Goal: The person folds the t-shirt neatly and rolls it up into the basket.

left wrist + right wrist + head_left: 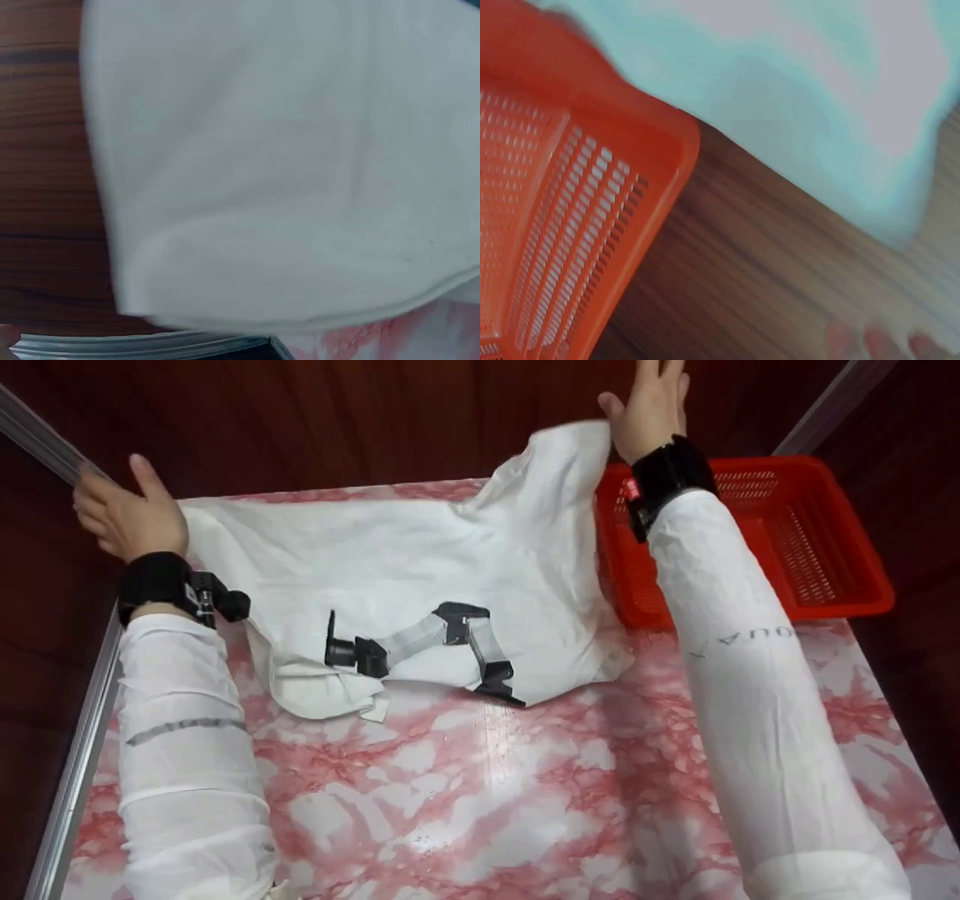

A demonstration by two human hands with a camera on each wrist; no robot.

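A white T-shirt (360,547) lies spread and rumpled, with a black and grey jointed shape (461,622) on its front. My left hand (135,514) is beside its upper left corner, fingers extended and thumb apart. At the upper right, my right hand (649,416) is held with fingers straight and thumb spread, close by the raised sleeve corner. The shirt's lower left edge is folded over. Blurred white fabric (247,165) fills most of the left wrist view. In the right wrist view, fingertips (881,345) appear below the loose, blurred fabric (780,112).
A red perforated basket (832,510) stands at the right, partly behind my right forearm. Pink and white marbled surface (480,810) lies under the shirt. Dark wood panels (300,420) rise at the back and sides, with metal trim (79,780) along the left.
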